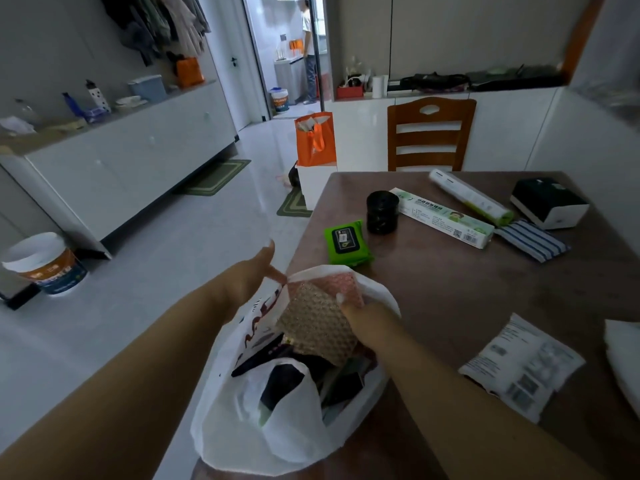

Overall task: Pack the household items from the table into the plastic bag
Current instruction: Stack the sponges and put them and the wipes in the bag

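A white plastic bag [239, 431] stands open at the table's near left corner, with dark items inside. My left hand [251, 275] pinches the bag's far rim and holds it up. My right hand [363, 320] grips a tan and pink scrubbing sponge [311, 323] that sits half inside the bag's mouth. On the table lie a green wet-wipes pack [347, 242], a black jar [382, 212], a long white and green box [446, 221], a roll in white wrap [469, 196], a striped cloth [533, 240] and a white printed packet [523, 367].
A black and white box [549, 202] stands at the table's [467, 289] far right. White material [623, 355] lies at the right edge. A wooden chair [431, 133] is behind the table. An orange bag [315, 140] and a bucket [45, 263] are on the floor. A person stands in the far doorway.
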Demonstrator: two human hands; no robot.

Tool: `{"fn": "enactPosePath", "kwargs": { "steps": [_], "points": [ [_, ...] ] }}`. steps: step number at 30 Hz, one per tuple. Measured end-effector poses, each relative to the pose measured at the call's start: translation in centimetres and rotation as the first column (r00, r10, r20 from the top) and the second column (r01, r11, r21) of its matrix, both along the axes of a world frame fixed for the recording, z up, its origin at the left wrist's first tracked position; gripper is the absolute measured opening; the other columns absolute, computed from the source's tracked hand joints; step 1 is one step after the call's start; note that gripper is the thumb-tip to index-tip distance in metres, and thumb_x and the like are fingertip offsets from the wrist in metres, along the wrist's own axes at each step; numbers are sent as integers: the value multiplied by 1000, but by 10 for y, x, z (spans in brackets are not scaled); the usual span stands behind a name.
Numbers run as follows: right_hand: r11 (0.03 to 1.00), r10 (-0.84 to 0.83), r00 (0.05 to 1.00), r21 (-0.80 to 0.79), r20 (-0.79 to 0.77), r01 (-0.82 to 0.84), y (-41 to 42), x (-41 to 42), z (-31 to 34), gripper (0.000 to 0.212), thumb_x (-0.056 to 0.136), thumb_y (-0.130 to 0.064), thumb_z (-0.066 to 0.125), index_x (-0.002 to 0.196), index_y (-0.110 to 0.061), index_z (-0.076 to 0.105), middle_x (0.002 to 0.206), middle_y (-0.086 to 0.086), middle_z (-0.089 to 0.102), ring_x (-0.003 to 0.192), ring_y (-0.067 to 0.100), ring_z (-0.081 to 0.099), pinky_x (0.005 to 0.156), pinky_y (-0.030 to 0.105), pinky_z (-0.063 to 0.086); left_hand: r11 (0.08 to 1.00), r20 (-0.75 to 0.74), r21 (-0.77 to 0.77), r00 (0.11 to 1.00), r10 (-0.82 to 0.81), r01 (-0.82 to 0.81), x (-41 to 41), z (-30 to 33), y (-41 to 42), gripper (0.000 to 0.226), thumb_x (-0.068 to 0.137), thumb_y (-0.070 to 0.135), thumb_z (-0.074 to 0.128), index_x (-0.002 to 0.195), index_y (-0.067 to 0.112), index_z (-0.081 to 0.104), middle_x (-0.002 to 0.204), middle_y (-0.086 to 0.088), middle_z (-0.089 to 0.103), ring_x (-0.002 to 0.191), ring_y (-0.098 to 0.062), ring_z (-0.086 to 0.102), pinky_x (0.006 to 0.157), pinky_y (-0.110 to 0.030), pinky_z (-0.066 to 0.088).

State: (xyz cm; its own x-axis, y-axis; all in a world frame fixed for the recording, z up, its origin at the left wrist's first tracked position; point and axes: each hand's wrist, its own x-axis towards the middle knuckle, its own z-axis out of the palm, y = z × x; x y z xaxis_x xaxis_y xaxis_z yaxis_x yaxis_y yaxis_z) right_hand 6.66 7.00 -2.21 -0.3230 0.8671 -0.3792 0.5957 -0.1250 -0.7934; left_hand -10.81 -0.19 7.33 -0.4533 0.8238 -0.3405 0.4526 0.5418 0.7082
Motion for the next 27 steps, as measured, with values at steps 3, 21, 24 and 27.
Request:
{"fn": "enactPosePath", "kwargs": {
  "steps": [3, 21, 24, 27],
  "points": [
    [934, -110, 960, 358, 259, 10, 10, 6, 13, 41, 93, -45, 40, 105, -14, 62, 108, 10, 66, 83, 25, 54, 70, 30, 40, 982, -68, -183, 995, -67, 53, -3, -3, -13, 89, 92, 63, 9, 98, 6, 76, 158, -6, 25, 144, -27, 24, 117, -46, 8],
    [816, -416, 907, 411, -71, 406, 95, 64, 54, 42, 100, -32, 37, 99, 0, 65, 89, 15, 60, 83, 33, 56, 69, 30, 35, 954, 173, 240, 975, 140, -180, -5, -11, 45, 64, 98, 50, 30, 101, 4, 74, 101, -17, 69, 96, -30, 64, 91, -36, 47],
    [760, -529, 848, 450, 9, 469, 110, 96, 64, 49, 100, -35, 34, 106, 3, 64, 106, 21, 65, 99, 37, 60, 71, 31, 37, 959, 201, 259, 977, 65, -117, 20, -6, 79, 53, 95, 46, 41, 91, 7, 76, 97, -17, 72, 94, -33, 67, 96, -44, 50],
    [785, -551, 819, 430, 159, 445, 123, 125, 61, 51, 98, -39, 37, 118, 3, 57, 120, 23, 62, 107, 38, 58, 79, 38, 45, 955, 118, 293, 989, -87, 49, 48, -14, 114, 38, 94, 37, 47, 75, 15, 72, 88, -12, 72, 85, -29, 67, 91, -43, 52]
  ]
}}
